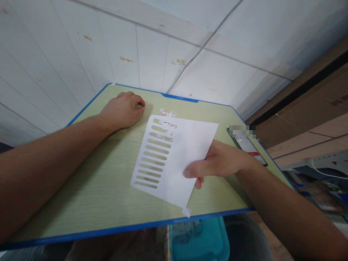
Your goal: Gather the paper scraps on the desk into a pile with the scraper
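My right hand [217, 161] grips a white sheet [190, 145] by its right edge, thumb on top and fingers underneath. A column of long rounded slots is cut along the sheet's left side, and its near corner is folded. Through the upper slots I see pale, reddish-marked scraps. More of these paper scraps [167, 113] lie on the table just past the sheet's far edge. My left hand [123, 108] rests on the tabletop to the left of the sheet, its fingers curled closed; anything inside them is hidden.
The light green folding table [108, 203] has a blue rim and stands against a white panelled wall. A phone [248, 146] lies at its right side. Below the front edge is a turquoise bin [201, 243]. Cardboard boxes [307, 83] stand at right; a grey cable [202, 47] runs down the wall.
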Demonstrator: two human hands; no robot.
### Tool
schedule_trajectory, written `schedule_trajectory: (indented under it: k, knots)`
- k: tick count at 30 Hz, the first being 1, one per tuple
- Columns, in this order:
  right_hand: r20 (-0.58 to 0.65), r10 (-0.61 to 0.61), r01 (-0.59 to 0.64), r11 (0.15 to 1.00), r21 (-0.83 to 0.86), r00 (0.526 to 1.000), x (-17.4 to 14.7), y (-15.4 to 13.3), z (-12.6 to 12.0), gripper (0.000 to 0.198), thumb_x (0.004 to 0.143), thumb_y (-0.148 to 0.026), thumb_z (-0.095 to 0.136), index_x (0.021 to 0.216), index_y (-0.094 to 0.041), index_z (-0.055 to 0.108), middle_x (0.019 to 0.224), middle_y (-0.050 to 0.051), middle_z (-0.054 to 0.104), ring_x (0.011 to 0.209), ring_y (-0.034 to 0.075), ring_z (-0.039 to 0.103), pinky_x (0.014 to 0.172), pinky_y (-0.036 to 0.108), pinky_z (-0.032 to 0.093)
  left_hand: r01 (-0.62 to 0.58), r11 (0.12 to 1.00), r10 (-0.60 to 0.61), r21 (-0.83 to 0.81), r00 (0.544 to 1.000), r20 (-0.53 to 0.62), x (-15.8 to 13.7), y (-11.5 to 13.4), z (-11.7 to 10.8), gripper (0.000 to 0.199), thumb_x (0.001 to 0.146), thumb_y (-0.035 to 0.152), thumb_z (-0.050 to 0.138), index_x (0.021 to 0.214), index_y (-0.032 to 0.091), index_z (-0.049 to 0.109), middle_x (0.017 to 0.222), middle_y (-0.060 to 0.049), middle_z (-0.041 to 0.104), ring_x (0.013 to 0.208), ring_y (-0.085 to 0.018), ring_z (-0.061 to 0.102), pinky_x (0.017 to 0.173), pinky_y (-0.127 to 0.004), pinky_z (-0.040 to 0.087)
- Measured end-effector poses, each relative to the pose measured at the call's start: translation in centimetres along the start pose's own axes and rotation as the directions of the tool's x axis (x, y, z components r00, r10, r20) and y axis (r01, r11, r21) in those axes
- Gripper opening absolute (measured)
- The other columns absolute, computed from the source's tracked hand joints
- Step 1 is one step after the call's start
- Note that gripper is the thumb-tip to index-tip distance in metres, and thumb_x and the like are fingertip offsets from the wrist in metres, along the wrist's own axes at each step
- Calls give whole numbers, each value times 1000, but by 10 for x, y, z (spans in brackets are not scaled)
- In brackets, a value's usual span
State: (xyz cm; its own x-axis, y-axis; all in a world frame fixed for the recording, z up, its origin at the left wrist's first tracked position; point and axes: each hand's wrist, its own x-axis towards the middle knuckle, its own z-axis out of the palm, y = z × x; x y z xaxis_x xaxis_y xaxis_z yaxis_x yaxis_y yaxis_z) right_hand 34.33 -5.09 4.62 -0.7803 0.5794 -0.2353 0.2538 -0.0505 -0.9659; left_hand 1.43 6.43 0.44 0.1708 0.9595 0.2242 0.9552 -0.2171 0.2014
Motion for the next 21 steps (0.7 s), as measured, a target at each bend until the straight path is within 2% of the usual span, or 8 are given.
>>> schedule_trajectory:
  k: [6, 10, 15, 21]
  knots:
    - [170, 85, -81, 996, -33, 982, -1, 8, -9, 27, 96, -37, 96, 97, -16, 81, 82, 4, 82, 68, 17, 79, 60, 23, 68, 4, 1000, -4, 6, 1000, 11, 2, -1, 0, 52, 112, 32, 49, 146, 14, 84, 159, -20, 77, 152, -37, 66, 139, -57, 52]
    - [173, 108, -104, 994, -29, 979, -2, 9, -10, 27, 97, -39, 96, 100, -16, 81, 85, 4, 82, 70, 16, 80, 61, 22, 69, 9, 1000, -9, 6, 1000, 14, 1, 0, -1, 51, 112, 31, 50, 146, 14, 84, 159, -20, 77, 151, -36, 65, 140, -56, 51]
    - [177, 135, -138, 990, 4, 975, -4, 5, -9, 24, 93, -32, 97, 103, -16, 83, 89, 4, 85, 67, 16, 80, 59, 22, 69, 7, 1000, -7, -4, 1000, -2, 1, 0, 0, 48, 111, 30, 53, 145, 13, 84, 159, -20, 77, 149, -35, 64, 139, -56, 51]
    - [83, 29, -32, 999, 33, 996, -3, 3, -9, 15, 96, -31, 94, 96, -20, 84, 86, 3, 86, 64, 19, 81, 56, 26, 68, 14, 1000, -14, 3, 1000, -4, 1, -2, 3, 47, 112, 30, 53, 144, 15, 84, 158, -19, 77, 151, -36, 66, 138, -54, 53]
